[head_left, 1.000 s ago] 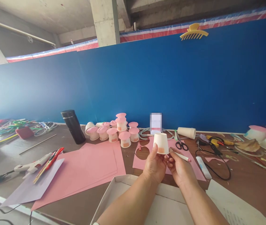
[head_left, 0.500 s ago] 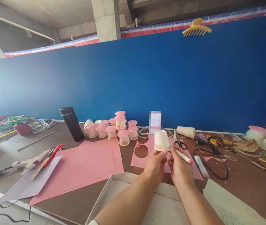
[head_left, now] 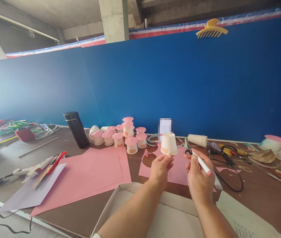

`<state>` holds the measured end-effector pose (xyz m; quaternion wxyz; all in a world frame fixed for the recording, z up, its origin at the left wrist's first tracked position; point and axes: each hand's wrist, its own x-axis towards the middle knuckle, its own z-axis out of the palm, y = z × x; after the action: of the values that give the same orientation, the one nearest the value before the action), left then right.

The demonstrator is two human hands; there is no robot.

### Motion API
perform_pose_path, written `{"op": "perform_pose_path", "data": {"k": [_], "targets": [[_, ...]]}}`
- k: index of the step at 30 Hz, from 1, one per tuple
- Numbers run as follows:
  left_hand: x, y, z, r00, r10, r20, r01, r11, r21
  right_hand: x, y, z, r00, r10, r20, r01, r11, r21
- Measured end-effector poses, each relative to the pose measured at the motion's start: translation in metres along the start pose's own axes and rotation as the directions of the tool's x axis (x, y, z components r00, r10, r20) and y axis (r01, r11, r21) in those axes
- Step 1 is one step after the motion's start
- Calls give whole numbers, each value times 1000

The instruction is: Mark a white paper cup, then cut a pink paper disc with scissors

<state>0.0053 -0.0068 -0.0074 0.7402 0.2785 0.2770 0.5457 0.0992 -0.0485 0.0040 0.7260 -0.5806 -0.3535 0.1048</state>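
My left hand (head_left: 160, 169) pinches the lower rim of an upside-down white paper cup (head_left: 169, 142), which has an orange patch low on its side. My right hand (head_left: 200, 177) is closed around a white marker (head_left: 202, 163) with a pink end, held to the right of the cup and apart from it. Behind both hands lies a pink paper sheet (head_left: 177, 170) with a round hole cut in it. Scissors (head_left: 188, 152) are mostly hidden behind my right hand. Below my forearms sits an open white cardboard box (head_left: 128, 187).
Several cups with pink paper tops (head_left: 131, 145) stand toward the blue partition (head_left: 155, 82). To the left are a black bottle (head_left: 76, 130), pink sheets (head_left: 96, 175), a glue gun (head_left: 32, 168) and a utility knife (head_left: 52, 167). Stacked cups (head_left: 197, 140) and cables (head_left: 227, 158) lie right.
My right hand has moved right, away from the cup, taking the marker with it. The cup in my left hand has risen slightly and turned, so its orange patch sits further left.
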Motion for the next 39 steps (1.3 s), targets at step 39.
{"op": "perform_pose_path", "data": {"k": [39], "targets": [[-5, 9, 7, 998, 20, 61, -31, 983, 182, -8, -11, -4, 863, -445, 238, 495, 840, -225]]}}
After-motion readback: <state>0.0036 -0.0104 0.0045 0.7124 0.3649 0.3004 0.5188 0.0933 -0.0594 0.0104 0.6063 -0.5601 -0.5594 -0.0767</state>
